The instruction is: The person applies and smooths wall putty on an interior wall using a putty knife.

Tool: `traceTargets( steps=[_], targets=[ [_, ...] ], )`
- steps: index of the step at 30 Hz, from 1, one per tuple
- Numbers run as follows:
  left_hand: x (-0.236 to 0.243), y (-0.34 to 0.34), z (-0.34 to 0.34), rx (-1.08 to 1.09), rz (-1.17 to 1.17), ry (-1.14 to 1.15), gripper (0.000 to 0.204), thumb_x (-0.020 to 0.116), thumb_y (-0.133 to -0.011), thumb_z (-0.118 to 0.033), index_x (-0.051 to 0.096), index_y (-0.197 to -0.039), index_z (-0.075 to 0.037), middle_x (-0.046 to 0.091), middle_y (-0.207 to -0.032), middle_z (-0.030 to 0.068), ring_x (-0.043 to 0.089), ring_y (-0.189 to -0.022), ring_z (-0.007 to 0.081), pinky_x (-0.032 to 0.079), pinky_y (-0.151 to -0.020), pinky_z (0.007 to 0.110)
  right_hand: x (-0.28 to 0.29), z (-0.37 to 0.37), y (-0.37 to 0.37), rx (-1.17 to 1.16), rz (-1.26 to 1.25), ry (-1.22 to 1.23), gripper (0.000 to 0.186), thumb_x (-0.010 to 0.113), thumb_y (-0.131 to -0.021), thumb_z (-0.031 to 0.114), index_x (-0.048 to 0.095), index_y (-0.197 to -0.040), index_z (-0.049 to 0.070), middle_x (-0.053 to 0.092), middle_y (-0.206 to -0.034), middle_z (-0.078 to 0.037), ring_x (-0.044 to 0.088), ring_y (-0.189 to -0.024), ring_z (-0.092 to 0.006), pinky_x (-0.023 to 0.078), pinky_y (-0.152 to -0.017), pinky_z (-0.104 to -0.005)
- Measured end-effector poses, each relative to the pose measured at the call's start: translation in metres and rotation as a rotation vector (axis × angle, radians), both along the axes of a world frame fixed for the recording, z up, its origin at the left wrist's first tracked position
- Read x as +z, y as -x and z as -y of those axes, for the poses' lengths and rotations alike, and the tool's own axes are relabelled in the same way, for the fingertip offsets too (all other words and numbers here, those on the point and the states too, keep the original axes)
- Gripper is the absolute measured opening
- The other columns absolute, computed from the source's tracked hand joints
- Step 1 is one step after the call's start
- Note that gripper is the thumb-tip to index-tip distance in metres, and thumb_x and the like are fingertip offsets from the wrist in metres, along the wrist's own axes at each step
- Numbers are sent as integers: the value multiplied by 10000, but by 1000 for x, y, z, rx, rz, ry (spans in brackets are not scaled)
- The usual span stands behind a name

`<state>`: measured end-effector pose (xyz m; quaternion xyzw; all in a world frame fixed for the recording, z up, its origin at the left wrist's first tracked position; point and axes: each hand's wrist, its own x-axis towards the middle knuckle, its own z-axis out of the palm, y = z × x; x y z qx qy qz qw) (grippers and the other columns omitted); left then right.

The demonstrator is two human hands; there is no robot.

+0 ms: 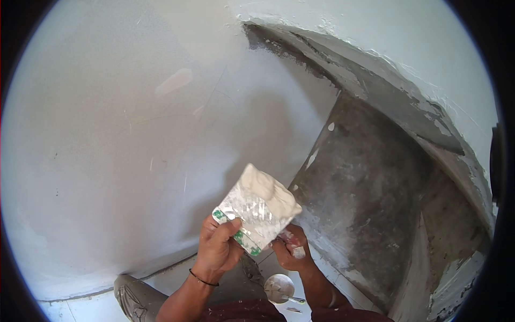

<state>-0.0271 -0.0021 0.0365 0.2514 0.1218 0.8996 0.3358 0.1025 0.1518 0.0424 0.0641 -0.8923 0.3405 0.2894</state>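
Observation:
My left hand [219, 242] grips a wide flat putty blade [248, 214] with a green strip along its near edge, the thumb pressed on top. Thick cream putty [272, 194] is heaped along the blade's far edge, and thinner smears cover the rest of its face. Just to the right, my right hand [292, 256] is closed around a red handle [291, 237]. Most of that red-handled tool is hidden behind the putty blade, so its working end does not show. Both hands are held close together in front of the wall.
A pale wall [134, 134] with patches and scratches fills the left. At right lies a recess with a dark grey concrete surface [370, 177] and a rough, chipped edge [397, 64]. Below my hands, a round container [279, 278] of pale material stands on the tiled floor [59, 310].

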Motion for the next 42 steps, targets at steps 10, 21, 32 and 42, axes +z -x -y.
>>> traceTargets(
  steps=[10, 21, 32, 42],
  targets=[
    [-6, 38, 21, 438, -93, -57, 390, 653, -997, -101, 530, -1331, 59, 679, -1223, 161, 691, -1076, 233, 583, -921, 387, 7, -34, 0, 204, -86, 1250, 579, 604, -819, -25, 508, -1390, -38, 660, -1271, -186, 672, -1142, -359, 565, -963, -464],
    [-18, 45, 13, 910, -1197, 190, 609, 484, -729, 235, 704, -1238, -18, 666, -1330, 207, 514, -1386, 408, 347, -1192, 518, 6, -20, 10, -99, -32, 1327, 528, 522, -810, 115, 606, -1313, -21, 693, -1226, -215, 699, -1104, -351, 559, -974, -483],
    [1, 86, 38, 838, -1402, 288, 784, 482, -581, 179, 750, -1221, -187, 709, -1298, 48, 529, -1385, 341, 346, -1208, 561, 12, 1, 6, 584, -78, 1727, 595, 521, -767, 80, 578, -1348, -35, 662, -1290, -225, 651, -1187, -398, 505, -1045, -573],
    [-36, 81, 29, 923, -1075, 492, 474, 505, -812, 155, 714, -1191, -39, 739, -1199, 89, 675, -1165, 272, 495, -1065, 449, 18, -15, -8, 639, -168, 1654, 629, 515, -773, 53, 543, -1398, -18, 636, -1331, -238, 647, -1201, -422, 523, -1036, -599]
  ],
)
